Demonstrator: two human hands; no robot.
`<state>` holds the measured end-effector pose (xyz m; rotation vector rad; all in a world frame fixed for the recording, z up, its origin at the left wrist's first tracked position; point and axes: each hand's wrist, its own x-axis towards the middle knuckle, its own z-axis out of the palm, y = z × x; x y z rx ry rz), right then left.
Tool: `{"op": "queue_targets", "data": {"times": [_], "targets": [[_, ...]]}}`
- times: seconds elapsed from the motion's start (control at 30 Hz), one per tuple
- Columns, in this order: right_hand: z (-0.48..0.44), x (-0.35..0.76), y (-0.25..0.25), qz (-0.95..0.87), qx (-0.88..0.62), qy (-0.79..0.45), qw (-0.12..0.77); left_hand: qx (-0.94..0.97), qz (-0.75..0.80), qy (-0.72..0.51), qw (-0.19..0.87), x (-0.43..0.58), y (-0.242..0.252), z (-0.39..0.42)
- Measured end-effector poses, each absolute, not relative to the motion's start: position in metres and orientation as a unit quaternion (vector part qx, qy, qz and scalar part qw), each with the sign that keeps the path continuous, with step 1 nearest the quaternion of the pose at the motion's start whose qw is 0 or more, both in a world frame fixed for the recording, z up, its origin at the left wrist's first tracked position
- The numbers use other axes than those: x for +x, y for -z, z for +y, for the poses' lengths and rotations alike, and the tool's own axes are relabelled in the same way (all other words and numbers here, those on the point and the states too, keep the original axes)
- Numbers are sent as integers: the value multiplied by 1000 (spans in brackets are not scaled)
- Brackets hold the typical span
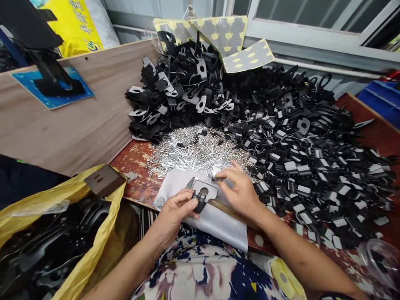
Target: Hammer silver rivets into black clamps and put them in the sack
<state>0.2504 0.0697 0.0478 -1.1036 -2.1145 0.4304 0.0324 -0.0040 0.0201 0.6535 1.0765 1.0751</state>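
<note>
My left hand (181, 205) pinches a black plastic clip part (201, 204) between thumb and fingers, low over a grey cloth (228, 227). A light grey pad with a round hole lies on or just behind that part. Just to the right, my right hand (238, 187) has its thumb and fingertips drawn together around something small and dark, too blurred to name. Right beyond both hands spreads a heap of thin silvery metal pins (187, 150). A pointed metal blade tip (190, 182) shows by my left fingers.
Black plastic parts with grey pads (187, 83) are piled at the back; smaller black pieces (300, 166) cover the right side. A wooden board (68, 129) walls off the left. Below it stands a yellow bag (109, 221) of black parts. A clear plastic container (379, 258) sits front right.
</note>
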Motion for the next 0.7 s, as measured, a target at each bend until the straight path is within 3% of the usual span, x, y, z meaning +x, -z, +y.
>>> {"op": "queue_targets", "data": {"times": [0.33,0.47,0.57,0.7], "targets": [[33,227,-27,-805,-362,-160,442,317,394,-498,705,54,-24,-2],[18,219,-22,-782,-357,-254,444,360,396,-505,677,46,-18,-1],[15,217,-22,-735,-365,-398,410,390,423,-509,640,36,-15,0],[56,231,-29,-722,-357,-517,290,425,440,-483,627,21,-13,-2]]}}
